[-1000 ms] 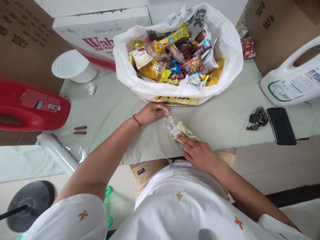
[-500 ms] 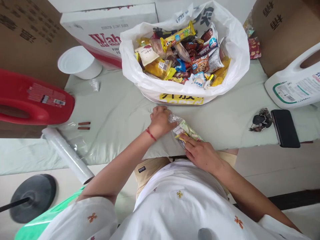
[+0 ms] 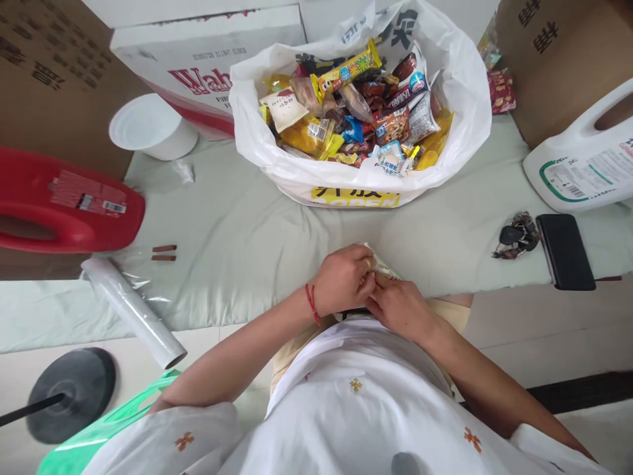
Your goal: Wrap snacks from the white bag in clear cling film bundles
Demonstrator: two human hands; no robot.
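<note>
A small green-and-white snack packet (image 3: 383, 262) lies at the front edge of the cloth-covered table, mostly hidden under both hands. My left hand (image 3: 345, 278), with a red string at the wrist, is closed, its curled fingers gripping the packet's near part. Right beside it, my right hand (image 3: 403, 307) is closed too, fingertips pinching the same packet and meeting the left fingers. Beyond the hands stands a white plastic bag (image 3: 277, 175), heaped with wrapped snacks (image 3: 346, 115).
At left are a red jug (image 3: 113, 227), a white tub (image 3: 180, 138), a plastic film roll (image 3: 133, 313) and two brown strips (image 3: 163, 249). Keys (image 3: 515, 235), a black phone (image 3: 566, 252) and a white jug (image 3: 544, 178) lie at right. Cardboard boxes (image 3: 64, 125) stand behind.
My left hand has moved from the packet's far left end toward me and right, curling its fingers beside my right hand. The packet is now more hidden.
</note>
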